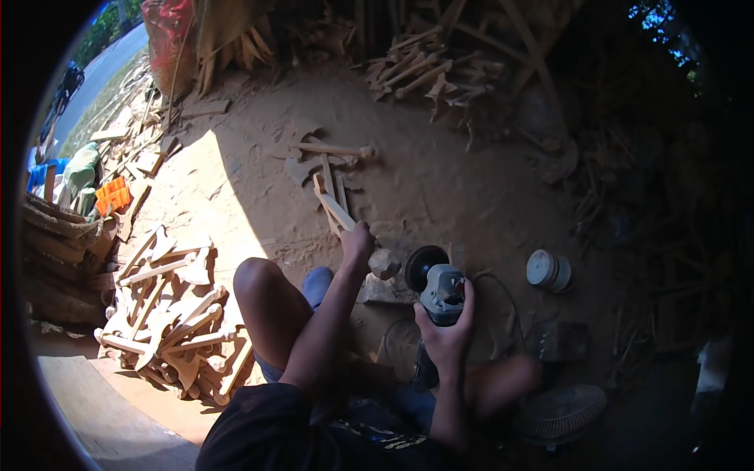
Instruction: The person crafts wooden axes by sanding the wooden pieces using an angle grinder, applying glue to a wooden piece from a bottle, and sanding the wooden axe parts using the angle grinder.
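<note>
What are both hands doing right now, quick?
Left hand: closed around a pale wooden piece.
Right hand: closed around a grinder.

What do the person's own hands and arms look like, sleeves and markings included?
The left hand and right hand are bare, with no gloves; no wristband shows on either wrist. The left arm comes out of a short, dark, loose sleeve. The right sleeve is too dark to make out. The dark shirt has a pale yellowish print on its front.
</note>
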The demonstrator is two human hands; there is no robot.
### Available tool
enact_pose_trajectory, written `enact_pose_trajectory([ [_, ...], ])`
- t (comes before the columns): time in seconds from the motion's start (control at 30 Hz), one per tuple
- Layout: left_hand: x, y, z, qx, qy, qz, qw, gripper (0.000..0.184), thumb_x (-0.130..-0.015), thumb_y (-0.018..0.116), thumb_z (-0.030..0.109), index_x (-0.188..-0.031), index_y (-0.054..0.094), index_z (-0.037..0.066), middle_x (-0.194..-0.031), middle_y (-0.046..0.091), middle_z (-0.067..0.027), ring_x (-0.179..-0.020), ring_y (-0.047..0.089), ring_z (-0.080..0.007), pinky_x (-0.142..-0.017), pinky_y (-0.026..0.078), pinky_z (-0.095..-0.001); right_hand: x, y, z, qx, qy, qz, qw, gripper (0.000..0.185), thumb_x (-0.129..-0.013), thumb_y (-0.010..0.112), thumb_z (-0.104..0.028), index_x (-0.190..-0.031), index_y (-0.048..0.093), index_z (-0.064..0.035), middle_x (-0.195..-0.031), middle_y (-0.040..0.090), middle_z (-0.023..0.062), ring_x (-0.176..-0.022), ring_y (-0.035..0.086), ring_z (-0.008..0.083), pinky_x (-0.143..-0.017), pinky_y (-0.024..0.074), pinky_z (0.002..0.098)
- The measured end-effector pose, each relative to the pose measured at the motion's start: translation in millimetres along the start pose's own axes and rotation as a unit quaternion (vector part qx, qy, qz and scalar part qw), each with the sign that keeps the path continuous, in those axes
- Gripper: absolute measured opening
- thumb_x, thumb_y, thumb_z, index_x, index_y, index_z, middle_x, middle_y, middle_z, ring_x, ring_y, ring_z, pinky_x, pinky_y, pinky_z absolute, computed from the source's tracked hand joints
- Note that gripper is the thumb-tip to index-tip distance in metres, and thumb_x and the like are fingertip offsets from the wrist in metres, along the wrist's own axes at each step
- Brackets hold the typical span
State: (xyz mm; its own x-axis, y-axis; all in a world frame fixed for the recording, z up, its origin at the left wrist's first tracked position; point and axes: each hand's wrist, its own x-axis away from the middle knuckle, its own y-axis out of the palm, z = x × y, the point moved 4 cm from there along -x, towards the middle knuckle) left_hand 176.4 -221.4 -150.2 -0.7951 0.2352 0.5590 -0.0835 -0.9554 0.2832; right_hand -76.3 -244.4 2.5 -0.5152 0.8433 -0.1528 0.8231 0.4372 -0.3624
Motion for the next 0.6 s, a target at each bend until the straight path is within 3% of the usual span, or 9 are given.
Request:
enact_pose_trajectory([
  [0.6,14.9,7.8,11.7,-0.018,0.016,0.013,1.0,0.024,-0.092,0.056,0.017,-0.093,0.049,-0.006,-0.067,0.052,-0.0092,-0.052,0.056,-0.0219,-0.047,0.046,-0.0388,-0.6,7.1,-2.1,0.023,-0.028,-0.057,0.998,0.089,-0.074,0.087,-0.02,-0.145,0.04,0.0061,-0.135,0.055,0.0217,-0.125,0.056,0.0288,-0.107,0.0439,0.0395],
])
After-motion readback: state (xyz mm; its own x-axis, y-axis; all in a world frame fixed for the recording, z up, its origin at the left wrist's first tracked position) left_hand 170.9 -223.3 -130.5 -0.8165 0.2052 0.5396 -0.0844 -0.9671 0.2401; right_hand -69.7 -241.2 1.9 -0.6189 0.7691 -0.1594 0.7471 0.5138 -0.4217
